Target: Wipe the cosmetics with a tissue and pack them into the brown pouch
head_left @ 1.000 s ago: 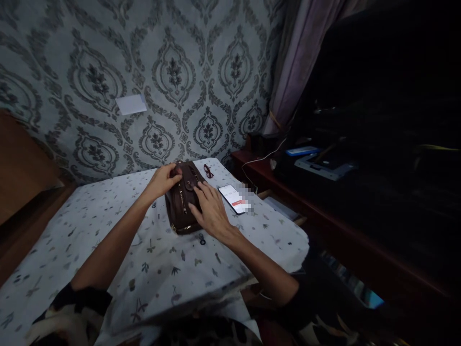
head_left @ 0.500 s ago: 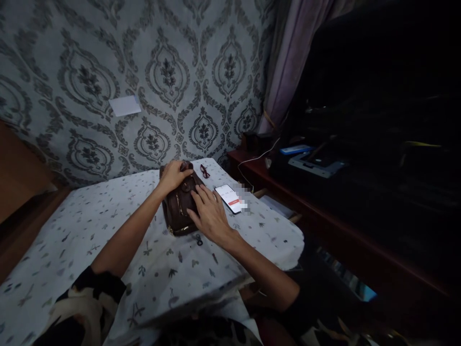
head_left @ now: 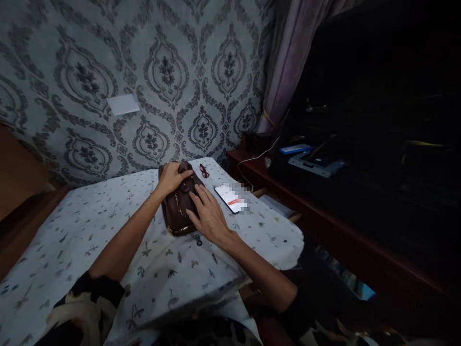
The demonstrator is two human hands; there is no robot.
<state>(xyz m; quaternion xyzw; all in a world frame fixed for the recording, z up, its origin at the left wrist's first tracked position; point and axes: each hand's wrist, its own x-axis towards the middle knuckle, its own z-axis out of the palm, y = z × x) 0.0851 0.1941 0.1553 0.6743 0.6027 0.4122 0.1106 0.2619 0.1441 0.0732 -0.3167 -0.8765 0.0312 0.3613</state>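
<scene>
A dark brown bag (head_left: 178,209) with gold zips lies on the white patterned cloth (head_left: 108,206). At its upper left edge is my left hand (head_left: 171,178), thumb stretched over the top and the other fingers bent round the far side, gripping it. My right hand (head_left: 211,215) rests on the bag's right side with its fingers spread. Right of the bag lies a phone (head_left: 228,198) with a lit screen. Dark red glasses (head_left: 204,171) lie beyond, and a small black item (head_left: 199,241) is near the bag's lower edge.
A white card (head_left: 123,104) is on the patterned wall. At the right stands a dark red desk (head_left: 324,216) with a blue item (head_left: 296,149), a grey tray-like object (head_left: 317,165) and a white cable (head_left: 257,156). A partly open drawer (head_left: 275,205) holds papers.
Both hands stay on the bag in nearly the same places. The whole view has shifted very slightly.
</scene>
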